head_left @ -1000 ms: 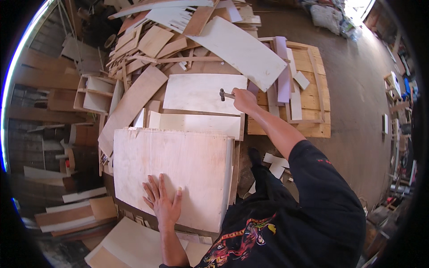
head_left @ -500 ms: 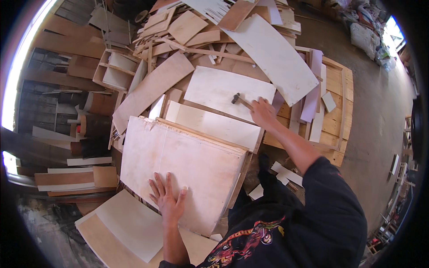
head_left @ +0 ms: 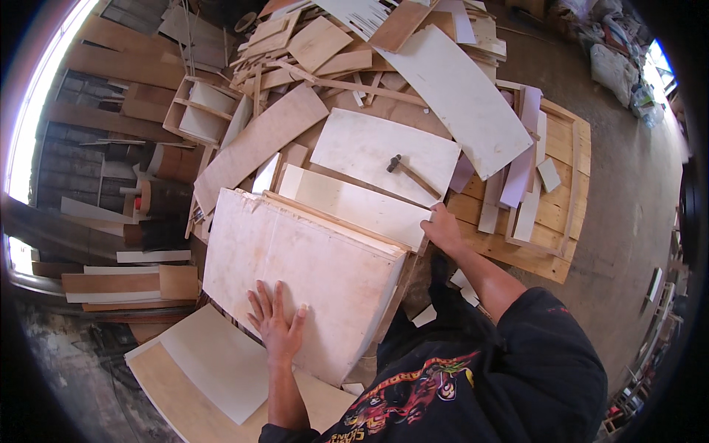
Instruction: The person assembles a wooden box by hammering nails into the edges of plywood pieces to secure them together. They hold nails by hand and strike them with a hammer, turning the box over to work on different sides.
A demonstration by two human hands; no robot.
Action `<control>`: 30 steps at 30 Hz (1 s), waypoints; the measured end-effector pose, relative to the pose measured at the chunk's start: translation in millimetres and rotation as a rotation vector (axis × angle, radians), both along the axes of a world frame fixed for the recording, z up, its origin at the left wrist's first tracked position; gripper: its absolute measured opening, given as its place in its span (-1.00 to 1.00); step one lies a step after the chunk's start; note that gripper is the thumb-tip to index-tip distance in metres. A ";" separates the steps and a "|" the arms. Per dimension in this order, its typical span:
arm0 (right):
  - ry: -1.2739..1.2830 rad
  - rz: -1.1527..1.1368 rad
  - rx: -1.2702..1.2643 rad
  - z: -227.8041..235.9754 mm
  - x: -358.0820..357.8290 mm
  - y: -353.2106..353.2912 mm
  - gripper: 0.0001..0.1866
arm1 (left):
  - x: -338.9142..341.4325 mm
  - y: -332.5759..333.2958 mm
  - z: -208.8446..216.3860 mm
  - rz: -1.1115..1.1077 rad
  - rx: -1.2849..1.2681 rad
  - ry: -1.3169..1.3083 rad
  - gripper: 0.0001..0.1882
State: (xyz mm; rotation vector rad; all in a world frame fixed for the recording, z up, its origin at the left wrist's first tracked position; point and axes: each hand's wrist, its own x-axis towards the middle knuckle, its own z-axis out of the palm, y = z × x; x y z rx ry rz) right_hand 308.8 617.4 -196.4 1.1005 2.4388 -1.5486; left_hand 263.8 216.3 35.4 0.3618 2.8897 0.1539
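Observation:
My left hand [head_left: 279, 331] lies flat with spread fingers on a large whitish plywood panel [head_left: 251, 244], which tops a stack of boards. My right hand [head_left: 443, 227] is closed on the right end of a narrower pale board [head_left: 354, 203], just beyond the stack; its fingertips are partly hidden there. Beyond this board, a hammer [head_left: 412, 177] with a dark head and wooden handle rests on a white rectangular board [head_left: 347, 144]. The handle's end points toward my right hand, which is apart from it.
A heap of wood offcuts [head_left: 310, 44] fills the far side, with a long white board [head_left: 458, 96] slanting down from it. At right sits a yellowish wooden pallet [head_left: 569, 162] bearing strips. Large curved sheets [head_left: 214, 362] lie near left, and sacks [head_left: 613, 66] stand far right.
My right hand has let go of the hammer, leaving it on the white board, and has moved nearer to the narrower board's right end. My left hand stays on the panel.

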 end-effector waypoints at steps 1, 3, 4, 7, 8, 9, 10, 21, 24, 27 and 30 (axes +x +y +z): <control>-0.001 -0.003 0.001 -2.9 1.0 0.9 -0.38 | -0.4 0.7 -0.2 -0.003 0.001 -0.001 -0.11; 0.028 0.000 0.037 3.6 -0.7 0.1 -0.43 | -0.5 0.9 0.4 0.011 -0.018 -0.006 -0.12; 0.028 -0.003 0.037 4.6 -1.0 -0.5 -0.43 | 0.1 -0.6 0.0 0.008 -0.019 -0.007 -0.12; 0.028 -0.024 0.075 6.8 -3.1 3.0 -0.49 | 1.5 -5.8 -0.9 0.019 -0.012 -0.017 -0.12; 0.077 -0.029 0.076 8.4 -5.2 9.5 -0.52 | 2.4 -6.8 -1.5 0.020 -0.005 -0.016 -0.12; 0.126 -0.035 0.077 10.5 -7.7 15.1 -0.55 | 3.2 -7.5 -1.8 0.022 0.002 -0.015 -0.12; 0.125 -0.037 0.075 13.2 -9.3 18.8 -0.55 | 3.9 -8.0 -1.6 0.019 0.000 -0.017 -0.12; 0.048 -0.125 0.086 81.6 62.0 87.7 -0.47 | 0.3 2.5 2.9 0.022 -0.020 -0.004 -0.11; 0.033 -0.241 0.071 47.8 109.4 112.1 -0.45 | -3.8 8.8 4.6 0.016 -0.042 -0.002 -0.11; 0.083 -0.450 -0.035 26.4 151.8 121.9 -0.46 | -7.5 13.5 3.9 0.018 -0.067 -0.002 -0.12; 0.159 -0.724 -0.130 19.8 178.9 122.3 -0.47 | -7.4 12.7 4.2 0.003 -0.071 -0.005 -0.15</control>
